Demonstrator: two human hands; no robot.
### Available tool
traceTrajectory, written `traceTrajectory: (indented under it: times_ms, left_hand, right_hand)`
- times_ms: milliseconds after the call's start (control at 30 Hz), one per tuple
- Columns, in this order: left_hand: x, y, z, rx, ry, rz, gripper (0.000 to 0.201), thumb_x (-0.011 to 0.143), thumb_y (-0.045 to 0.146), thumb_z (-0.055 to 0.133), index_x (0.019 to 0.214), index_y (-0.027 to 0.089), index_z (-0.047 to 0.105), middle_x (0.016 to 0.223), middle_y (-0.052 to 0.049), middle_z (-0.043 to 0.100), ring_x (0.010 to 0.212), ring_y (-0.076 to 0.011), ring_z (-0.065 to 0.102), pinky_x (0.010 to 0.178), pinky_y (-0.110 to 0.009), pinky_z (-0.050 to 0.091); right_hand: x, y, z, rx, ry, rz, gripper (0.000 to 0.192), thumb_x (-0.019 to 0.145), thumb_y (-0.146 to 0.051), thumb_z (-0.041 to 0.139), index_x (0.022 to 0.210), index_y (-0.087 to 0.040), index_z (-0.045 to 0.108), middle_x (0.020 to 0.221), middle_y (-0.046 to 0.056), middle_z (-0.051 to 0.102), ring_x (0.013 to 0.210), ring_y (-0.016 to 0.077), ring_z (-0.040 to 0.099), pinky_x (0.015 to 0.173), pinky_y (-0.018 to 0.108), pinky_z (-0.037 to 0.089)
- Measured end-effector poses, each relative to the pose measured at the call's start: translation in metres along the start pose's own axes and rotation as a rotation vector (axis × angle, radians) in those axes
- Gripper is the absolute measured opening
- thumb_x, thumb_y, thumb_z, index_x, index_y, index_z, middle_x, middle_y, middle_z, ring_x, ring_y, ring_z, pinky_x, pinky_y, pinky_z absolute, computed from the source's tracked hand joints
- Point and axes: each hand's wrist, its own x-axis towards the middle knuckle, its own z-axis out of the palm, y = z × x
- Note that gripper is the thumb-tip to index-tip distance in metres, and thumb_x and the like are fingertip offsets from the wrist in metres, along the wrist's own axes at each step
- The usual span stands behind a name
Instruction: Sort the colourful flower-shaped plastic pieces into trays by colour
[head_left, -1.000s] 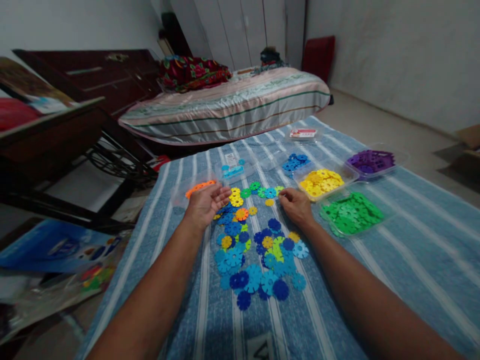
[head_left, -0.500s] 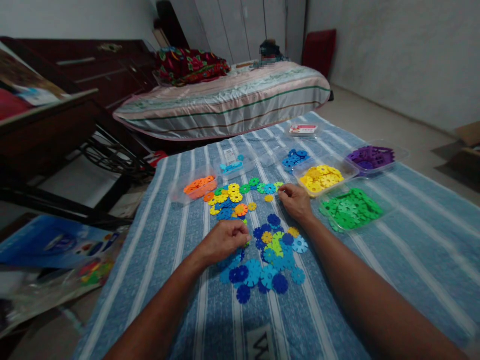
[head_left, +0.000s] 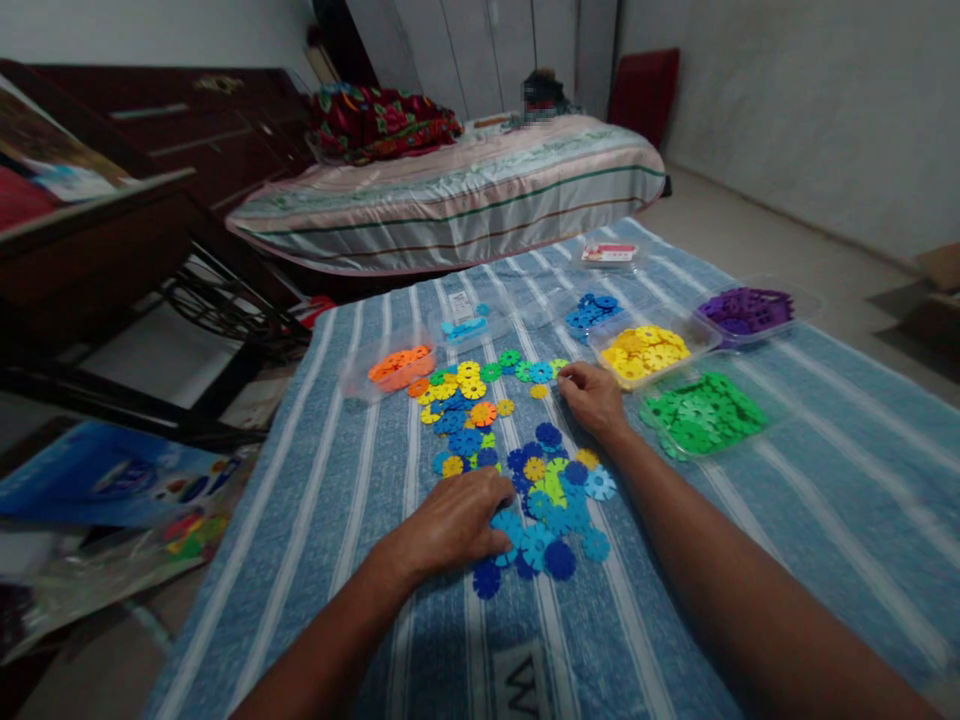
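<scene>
Resting flat, the left hand spreads over blue discs beneath its fingertips.

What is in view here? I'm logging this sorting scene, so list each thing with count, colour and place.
loose snowflake discs: many, mostly blue with yellow, green and orange, mid cloth
orange tray: one, clear with orange discs, far left of the pile
light blue tray: one, clear, few light blue pieces, behind the pile
blue discs: one heap, far centre
yellow tray: one, yellow discs, right of the pile
green tray: one, green discs, right
purple tray: one, purple discs, far right
striped cloth: one, blue and white, under everything
mattress: one, striped, behind
left hand: on the near blue discs
right hand: at the pile's far edge, fingers curled
</scene>
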Motion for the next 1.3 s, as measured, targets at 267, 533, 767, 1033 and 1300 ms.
traceTrajectory:
  times_ms: [267,533,767,1033,1300]
  left_hand:
    - [0.001,-0.001,0.002,-0.096,-0.01,-0.015,0.023,0.074,0.032,0.068,0.093,0.021,0.062,0.087,0.0,0.063,0.078,-0.0173,0.056,0.067,-0.027,0.035]
    - [0.005,-0.008,0.007,-0.24,0.046,0.002,0.015,0.069,0.026,0.065,0.071,0.019,0.052,0.068,0.004,0.052,0.065,-0.0125,0.048,0.059,-0.025,0.026]
    - [0.01,-0.011,0.009,-0.357,0.022,-0.012,0.012,0.07,0.024,0.061,0.066,0.018,0.052,0.063,0.004,0.05,0.061,-0.0113,0.046,0.058,-0.024,0.027]
    - [0.005,-0.008,0.0,-0.298,-0.044,0.025,0.008,0.071,0.022,0.06,0.078,0.019,0.059,0.069,0.004,0.054,0.065,-0.0122,0.05,0.06,-0.024,0.03]
    - [-0.001,0.001,-0.002,-0.105,-0.083,-0.006,0.02,0.069,0.028,0.069,0.086,0.021,0.059,0.08,0.002,0.06,0.073,-0.0151,0.052,0.062,-0.026,0.031]
  right_hand:
    - [-0.001,0.0,0.0,0.0,0.007,0.022,0.022,0.077,-0.032,0.052,0.079,-0.02,0.072,0.063,-0.001,0.06,0.062,0.0162,0.055,0.063,0.027,0.039]
    - [-0.001,0.001,0.001,0.001,-0.002,0.034,0.023,0.077,-0.032,0.053,0.08,-0.02,0.072,0.066,0.0,0.062,0.064,0.0166,0.056,0.064,0.027,0.04]
    - [0.0,0.002,0.001,-0.001,0.002,0.015,0.023,0.077,-0.032,0.052,0.08,-0.021,0.072,0.064,-0.001,0.061,0.063,0.0163,0.055,0.063,0.027,0.039]
    - [-0.001,0.0,0.0,-0.01,0.009,0.003,0.023,0.077,-0.033,0.052,0.078,-0.02,0.071,0.062,-0.001,0.059,0.062,0.0162,0.054,0.062,0.027,0.038]
    - [-0.001,0.0,0.0,-0.016,0.007,0.013,0.024,0.077,-0.033,0.052,0.079,-0.021,0.072,0.063,-0.001,0.06,0.063,0.0164,0.054,0.063,0.027,0.039]
